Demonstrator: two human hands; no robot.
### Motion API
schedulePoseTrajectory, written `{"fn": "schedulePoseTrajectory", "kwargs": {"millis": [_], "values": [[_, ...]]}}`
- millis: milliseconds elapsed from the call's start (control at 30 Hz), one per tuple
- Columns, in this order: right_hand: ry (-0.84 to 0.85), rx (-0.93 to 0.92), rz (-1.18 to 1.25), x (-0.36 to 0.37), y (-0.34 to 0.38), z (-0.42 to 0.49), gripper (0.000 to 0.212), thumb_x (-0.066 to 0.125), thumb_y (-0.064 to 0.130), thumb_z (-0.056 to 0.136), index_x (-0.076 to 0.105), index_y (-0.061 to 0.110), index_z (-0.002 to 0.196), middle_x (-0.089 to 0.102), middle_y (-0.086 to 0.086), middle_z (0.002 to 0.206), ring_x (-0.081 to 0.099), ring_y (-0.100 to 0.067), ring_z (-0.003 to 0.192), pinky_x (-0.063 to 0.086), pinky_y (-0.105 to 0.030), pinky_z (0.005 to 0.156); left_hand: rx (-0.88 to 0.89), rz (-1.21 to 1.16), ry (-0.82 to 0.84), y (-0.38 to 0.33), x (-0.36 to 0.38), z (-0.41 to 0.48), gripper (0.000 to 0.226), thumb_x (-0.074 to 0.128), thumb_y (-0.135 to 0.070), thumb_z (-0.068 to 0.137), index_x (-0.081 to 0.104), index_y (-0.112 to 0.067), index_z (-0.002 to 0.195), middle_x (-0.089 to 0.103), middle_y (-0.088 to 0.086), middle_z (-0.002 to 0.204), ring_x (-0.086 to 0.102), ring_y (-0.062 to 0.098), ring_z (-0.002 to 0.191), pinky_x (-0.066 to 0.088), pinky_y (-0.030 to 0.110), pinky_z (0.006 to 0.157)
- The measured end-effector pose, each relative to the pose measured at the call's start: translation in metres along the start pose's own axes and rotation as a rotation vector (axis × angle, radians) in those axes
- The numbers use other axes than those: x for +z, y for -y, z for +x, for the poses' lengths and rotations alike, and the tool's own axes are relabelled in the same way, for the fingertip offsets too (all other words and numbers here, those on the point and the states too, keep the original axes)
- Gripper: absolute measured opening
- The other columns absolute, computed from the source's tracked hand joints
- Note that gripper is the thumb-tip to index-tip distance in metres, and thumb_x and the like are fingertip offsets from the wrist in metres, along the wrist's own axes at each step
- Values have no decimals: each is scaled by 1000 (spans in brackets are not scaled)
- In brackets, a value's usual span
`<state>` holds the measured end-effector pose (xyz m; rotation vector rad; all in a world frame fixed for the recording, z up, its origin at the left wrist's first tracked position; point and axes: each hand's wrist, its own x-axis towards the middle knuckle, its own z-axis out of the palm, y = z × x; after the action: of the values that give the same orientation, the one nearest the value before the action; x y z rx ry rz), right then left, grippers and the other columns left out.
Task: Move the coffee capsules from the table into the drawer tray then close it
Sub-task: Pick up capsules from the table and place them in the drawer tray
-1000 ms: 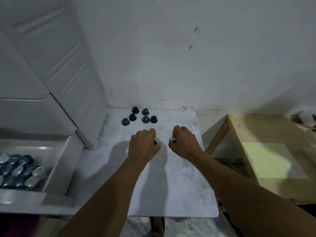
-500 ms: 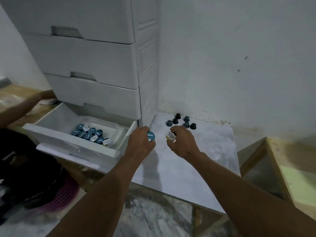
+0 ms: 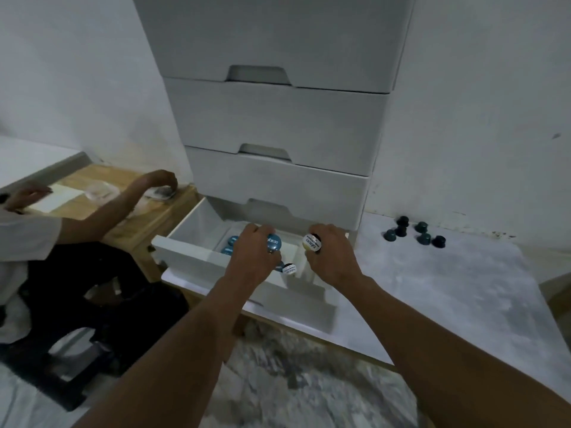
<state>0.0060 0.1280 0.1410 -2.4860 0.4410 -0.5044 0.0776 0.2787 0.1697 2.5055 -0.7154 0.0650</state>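
My left hand [image 3: 253,251] grips a blue-lidded coffee capsule [image 3: 273,243] above the open bottom drawer [image 3: 191,251] of the white cabinet. Just to its right, my right hand [image 3: 332,254] holds a capsule with a white and black lid [image 3: 312,242] over the drawer's right side. Several blue capsules [image 3: 229,244] lie in the drawer tray, mostly hidden by my left hand, and one white-lidded capsule [image 3: 289,269] shows between my wrists. Several dark capsules [image 3: 414,233] stand on the white table [image 3: 448,288] near the wall.
The white cabinet [image 3: 278,118] has three shut drawers above the open one. Another person [image 3: 92,211] sits at the left, hands on a wooden table [image 3: 102,186]. A dark stool [image 3: 77,319] stands below them. The floor in front is marbled grey.
Both hands have carried their capsules leftward from the table to above the open drawer. My view has swung left, bringing the drawer to the centre.
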Motion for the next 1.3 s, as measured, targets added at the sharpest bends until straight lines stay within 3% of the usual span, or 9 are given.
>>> {"fn": "schedulePoseTrajectory", "kwargs": {"millis": [100,300,400,533,667,967,1067,1200,1300], "values": [[25,40,-21,24,9,15,28,66,7,76,63,5,104,62,-14,102,57,-30,96,32,-22,77,34,16,21,26,-5,16,46,70,-22,82,55,-12,124,54,9,123,53,22,109,41,31,97],[61,106,-27,58,9,40,39,69,10,79,58,13,116,57,-10,113,53,-21,94,38,-25,76,79,7,93,56,12,55,44,70,-17,81,56,-11,123,56,9,121,52,22,109,39,26,92],[105,129,-25,78,6,57,39,70,15,79,58,17,116,57,-8,118,56,-25,103,46,-33,86,81,18,131,67,23,76,45,70,-16,81,57,-12,124,54,10,122,52,23,109,38,25,93],[202,198,-48,104,-2,75,42,69,14,79,58,24,119,55,-9,123,54,-26,110,43,-39,96,82,66,232,80,40,100,49,70,-17,81,54,-14,128,52,11,124,53,22,108,42,26,96],[301,193,-76,115,-15,97,49,68,12,80,54,19,126,54,-8,123,53,-25,111,42,-31,90,84,70,318,90,57,125,54,71,-16,79,53,-13,129,54,9,125,54,22,109,44,27,93],[318,308,-26,125,-28,113,53,75,26,74,56,14,122,50,-12,117,51,-29,108,46,-35,94,210,55,427,114,76,171,48,73,-17,74,60,-16,120,58,5,116,58,20,100,37,18,78],[285,335,-40,124,-28,109,48,73,23,76,58,10,119,52,-12,113,52,-27,102,47,-37,91,273,-1,497,116,81,176,45,73,-14,74,61,-14,117,58,6,113,57,19,97,45,23,82],[257,375,-77,125,-33,103,32,72,14,76,62,10,105,57,-7,103,52,-20,94,40,-25,76,360,-61,542,115,93,181,45,75,-12,72,62,-12,115,58,6,111,57,18,94,44,21,78],[247,402,-94,124,-37,99,26,74,18,76,63,13,99,58,-3,100,51,-16,90,36,-21,74,409,-89,582,113,102,183,44,75,-11,71,63,-11,113,60,8,110,59,21,96,46,23,80]]}}
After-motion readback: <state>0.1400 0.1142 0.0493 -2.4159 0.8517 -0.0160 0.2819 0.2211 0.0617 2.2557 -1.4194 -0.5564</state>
